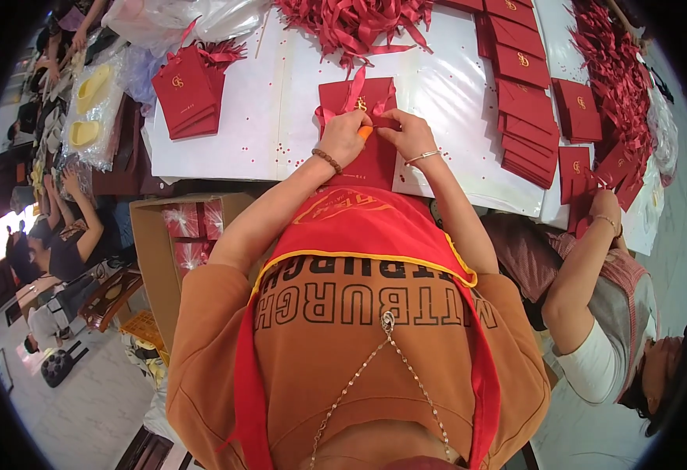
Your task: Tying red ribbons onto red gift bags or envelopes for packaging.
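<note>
A red paper gift bag (373, 166) with a gold emblem lies flat before me at the table's near edge. Its glossy red ribbon (356, 90) loops up over the upper half of the bag. My left hand (343, 142) is closed in a pinch on the ribbon, with something orange on its thumb. Close beside it, my right hand (412, 138) also pinches the ribbon between thumb and forefinger. The fingers partly cover the spot where the ribbon strands meet, so I cannot tell whether a knot is there.
Red bags (191, 98) are stacked at left, and overlapping rows of bags (525, 102) at right. Loose ribbons (363, 23) pile at the far side. A cardboard box (151, 258) with wrapped red packages stands below left. A co-worker's hand (606, 207) handles bags at right.
</note>
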Demonstrator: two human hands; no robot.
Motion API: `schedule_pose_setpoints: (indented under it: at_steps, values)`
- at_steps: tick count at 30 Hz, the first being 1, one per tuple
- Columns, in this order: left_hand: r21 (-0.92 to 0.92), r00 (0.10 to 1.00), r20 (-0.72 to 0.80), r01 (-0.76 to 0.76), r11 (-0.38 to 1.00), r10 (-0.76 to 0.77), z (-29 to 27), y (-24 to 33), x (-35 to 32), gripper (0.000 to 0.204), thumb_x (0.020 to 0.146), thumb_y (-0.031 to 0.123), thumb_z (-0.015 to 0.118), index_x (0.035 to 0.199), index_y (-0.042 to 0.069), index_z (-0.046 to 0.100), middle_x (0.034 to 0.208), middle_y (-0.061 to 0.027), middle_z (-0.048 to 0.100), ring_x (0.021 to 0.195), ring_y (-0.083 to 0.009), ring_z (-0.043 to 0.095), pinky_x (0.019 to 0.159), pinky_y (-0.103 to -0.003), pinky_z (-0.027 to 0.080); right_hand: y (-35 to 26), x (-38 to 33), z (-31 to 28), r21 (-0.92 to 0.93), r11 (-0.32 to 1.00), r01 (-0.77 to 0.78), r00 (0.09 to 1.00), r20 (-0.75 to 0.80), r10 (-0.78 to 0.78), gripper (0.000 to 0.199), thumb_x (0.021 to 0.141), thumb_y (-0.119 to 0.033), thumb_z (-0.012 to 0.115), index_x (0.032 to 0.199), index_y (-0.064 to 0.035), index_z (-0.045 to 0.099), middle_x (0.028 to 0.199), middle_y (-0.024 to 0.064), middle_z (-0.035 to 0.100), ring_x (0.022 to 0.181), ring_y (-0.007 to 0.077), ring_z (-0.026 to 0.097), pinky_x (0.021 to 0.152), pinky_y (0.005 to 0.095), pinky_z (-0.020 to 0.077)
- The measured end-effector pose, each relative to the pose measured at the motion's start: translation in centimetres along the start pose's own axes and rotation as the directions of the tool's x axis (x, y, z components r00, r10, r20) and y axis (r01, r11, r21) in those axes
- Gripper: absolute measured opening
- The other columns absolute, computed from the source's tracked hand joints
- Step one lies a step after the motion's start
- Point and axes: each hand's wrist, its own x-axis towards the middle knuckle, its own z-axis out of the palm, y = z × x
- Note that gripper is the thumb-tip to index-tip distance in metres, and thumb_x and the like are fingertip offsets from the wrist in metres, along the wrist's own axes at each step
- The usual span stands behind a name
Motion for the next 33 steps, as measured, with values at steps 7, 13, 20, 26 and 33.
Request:
schedule_pose_setpoints:
  at_steps: [7, 13, 20, 26, 33]
  values:
    - [-0.135, 0.982, 0.044, 0.191, 0.972, -0.186, 0.1, 0.1, 0.6, 0.009, 0.072, 0.006, 0.055, 0.077, 0.001, 0.059, 0.072, -0.0175, 0.060, 0.069, -0.0320, 0.060, 0.061, -0.038, 0.046, 0.6, -0.1, 0.3, 0.083, 0.994, 0.066, 0.998, -0.018, -0.064, 0.028, 0.073, -0.015, 0.064, 0.099, -0.0052, 0.060, 0.086, 0.0124, 0.063, 0.074, 0.0210, 0.059, 0.069, 0.0298, 0.0461]
    - [-0.142, 0.962, 0.102, 0.266, 0.953, -0.253, -0.9, 1.3, 1.0, 0.009, 0.073, 0.007, 0.057, 0.077, 0.000, 0.060, 0.065, -0.0121, 0.060, 0.058, -0.0184, 0.061, 0.054, -0.031, 0.046, 1.3, -0.3, 0.7, 0.167, 0.983, 0.080, 0.996, -0.044, -0.074, 0.026, 0.075, -0.011, 0.063, 0.099, -0.0034, 0.059, 0.084, 0.0084, 0.063, 0.071, 0.0144, 0.057, 0.067, 0.0264, 0.0451]
    - [0.218, 0.984, -0.033, -0.163, 0.962, 0.174, 0.7, 0.7, 0.6, 0.010, 0.072, 0.004, 0.054, 0.082, 0.001, 0.054, 0.073, -0.0195, 0.058, 0.068, -0.0340, 0.057, 0.061, -0.037, 0.046, 1.4, -0.4, 0.7, 0.238, 0.971, 0.004, 1.000, 0.006, -0.006, 0.025, 0.075, -0.011, 0.063, 0.099, -0.0030, 0.058, 0.081, 0.0066, 0.062, 0.069, 0.0113, 0.054, 0.066, 0.0246, 0.0443]
    - [-0.157, 0.994, -0.007, 0.109, 0.982, -0.112, 0.4, 1.1, 0.9, 0.017, 0.072, 0.000, 0.048, 0.089, 0.003, 0.050, 0.074, -0.0191, 0.058, 0.072, -0.0358, 0.058, 0.060, -0.042, 0.045, 0.8, -1.0, 1.1, 0.157, 0.981, 0.118, 0.989, -0.113, -0.100, 0.024, 0.075, -0.011, 0.062, 0.098, -0.0042, 0.058, 0.081, 0.0078, 0.063, 0.067, 0.0133, 0.057, 0.064, 0.0255, 0.0452]
    - [-0.213, 0.989, 0.042, 0.145, 0.966, -0.140, -0.4, 2.2, 0.9, 0.024, 0.073, 0.002, 0.054, 0.096, 0.005, 0.047, 0.069, -0.0158, 0.059, 0.069, -0.0325, 0.059, 0.058, -0.039, 0.045, 0.2, -1.5, 1.0, 0.170, 0.972, 0.165, 0.976, -0.169, -0.136, 0.022, 0.073, -0.010, 0.062, 0.094, -0.0059, 0.058, 0.082, 0.0141, 0.062, 0.069, 0.0274, 0.060, 0.062, 0.0328, 0.0470]
